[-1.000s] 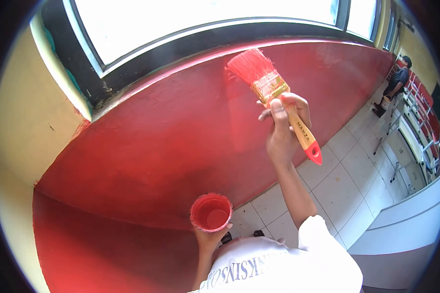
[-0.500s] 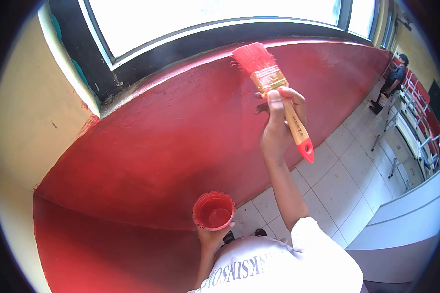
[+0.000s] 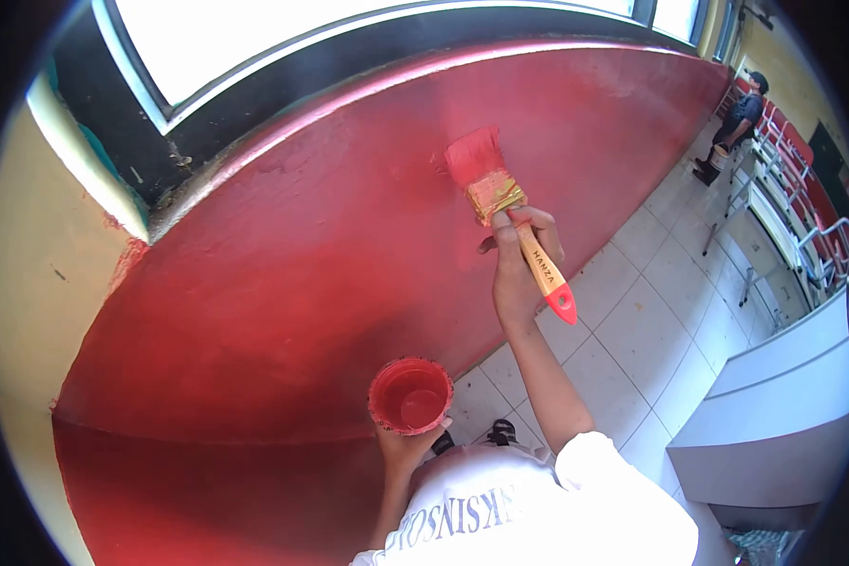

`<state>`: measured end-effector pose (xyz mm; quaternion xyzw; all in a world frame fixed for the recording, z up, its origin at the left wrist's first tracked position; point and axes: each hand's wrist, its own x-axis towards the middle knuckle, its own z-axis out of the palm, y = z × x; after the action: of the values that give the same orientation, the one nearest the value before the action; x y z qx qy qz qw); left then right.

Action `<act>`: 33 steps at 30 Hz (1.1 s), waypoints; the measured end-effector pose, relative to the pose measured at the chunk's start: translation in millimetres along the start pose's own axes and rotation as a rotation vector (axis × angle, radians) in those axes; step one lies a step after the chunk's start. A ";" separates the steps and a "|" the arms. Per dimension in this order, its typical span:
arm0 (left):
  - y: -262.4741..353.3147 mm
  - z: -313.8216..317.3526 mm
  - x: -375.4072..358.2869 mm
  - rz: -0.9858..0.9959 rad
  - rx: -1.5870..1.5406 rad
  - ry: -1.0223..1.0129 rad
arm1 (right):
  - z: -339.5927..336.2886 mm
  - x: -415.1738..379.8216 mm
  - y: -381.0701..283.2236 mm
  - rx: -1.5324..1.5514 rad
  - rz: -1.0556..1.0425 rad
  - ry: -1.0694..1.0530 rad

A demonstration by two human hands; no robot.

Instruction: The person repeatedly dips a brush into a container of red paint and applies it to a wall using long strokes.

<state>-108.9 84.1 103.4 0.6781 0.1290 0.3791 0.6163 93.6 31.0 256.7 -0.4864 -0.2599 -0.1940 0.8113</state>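
My right hand (image 3: 522, 259) is closed round the wooden handle of a paintbrush (image 3: 543, 267), its red-coated bristles pointing up and left. The bristles overlap the red-painted wall (image 3: 349, 236) below the window, and the metal band is smeared with paint. Low in front of me, my left hand (image 3: 407, 451) grips a red paint cup (image 3: 410, 396) from beneath and the side. Its mouth faces up, with dried paint round the rim and red paint inside.
A window (image 3: 349, 38) in a dark frame runs above the wall. Cream wall (image 3: 38, 283) lies at the left, white floor tiles (image 3: 623, 330) at the right. Farther off, a person (image 3: 740, 123) holds a bucket (image 3: 718, 158) near stacked chairs and desks (image 3: 774, 217). A white-grey cabinet (image 3: 774, 406) stands nearer.
The paintbrush in my right hand has moved down and slightly left, from near the sill onto the middle of the wall. My left hand still holds the cup; the view has shifted.
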 end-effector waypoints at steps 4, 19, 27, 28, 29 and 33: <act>-2.0 -1.4 1.0 -0.031 -0.029 -0.043 | -12.4 -18.9 15.2 -0.013 0.080 0.019; 0.7 -3.1 1.7 -0.051 0.013 -0.038 | -68.8 -89.5 89.0 -0.157 0.277 0.001; 8.9 -1.0 2.3 -0.019 0.035 -0.017 | -91.5 -105.8 74.6 -0.140 0.377 0.047; 10.6 0.4 2.8 -0.001 0.020 -0.009 | -96.4 -104.8 67.3 -0.123 0.371 0.056; 8.9 0.3 2.0 -0.017 -0.003 -0.021 | -99.5 -99.8 60.1 -0.105 0.362 0.064; -0.3 0.1 -4.0 -0.020 -0.044 -0.045 | -92.7 -61.0 13.7 -0.058 0.233 0.034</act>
<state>-111.4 81.6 101.7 0.6715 0.1137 0.3603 0.6375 74.9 -41.5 173.7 -0.5332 -0.1822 -0.1139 0.8182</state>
